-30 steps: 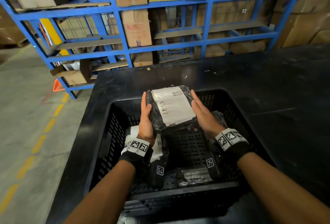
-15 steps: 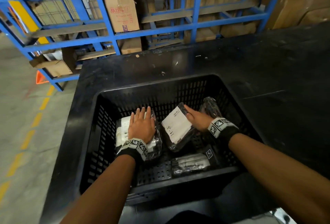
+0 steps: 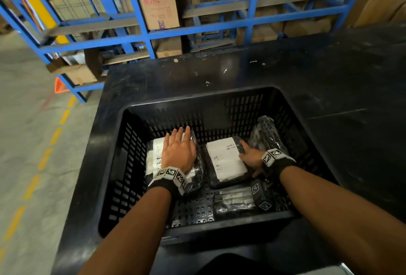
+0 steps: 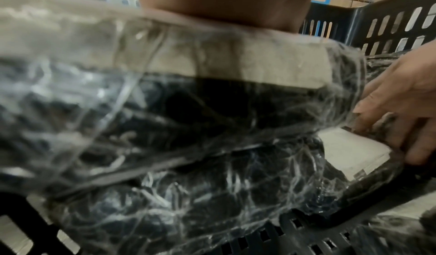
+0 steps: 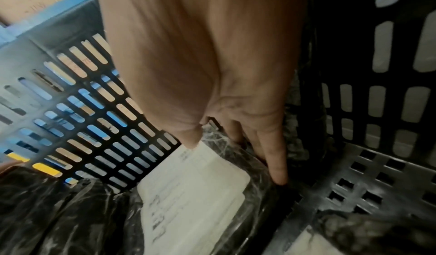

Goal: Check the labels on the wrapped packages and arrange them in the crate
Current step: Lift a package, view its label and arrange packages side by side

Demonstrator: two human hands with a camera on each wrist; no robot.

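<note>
Since half a second ago I've brought the labelled package [image 3: 226, 160] down from its tilt; it now lies nearly flat on the floor of the black crate [image 3: 219, 103], label up, just beside the left package [image 3: 197, 165].

From the head view, my left hand [image 3: 179, 154] lies palm down on the left package, fingers straight and together, pressing rather than gripping. My right hand [image 3: 251, 158] sits at the right edge of the labelled package, thumb laid on top near the label and fingers reaching down its side. A third wrapped package [image 3: 267, 134] leans against the crate's right wall, and a smaller one [image 3: 236, 203] lies near the front wall. The crate stands on a black table [image 3: 329, 77], with blue racking [image 3: 153, 35] behind it.

The left wrist view is mostly blurred wrap of the left package [image 4: 188, 109], with my palm resting on top.

In the right wrist view, my thumb tip touches the label's corner while the fingers [image 5: 273, 158] run straight down the package's [image 5: 195, 203] edge toward the crate floor.
</note>
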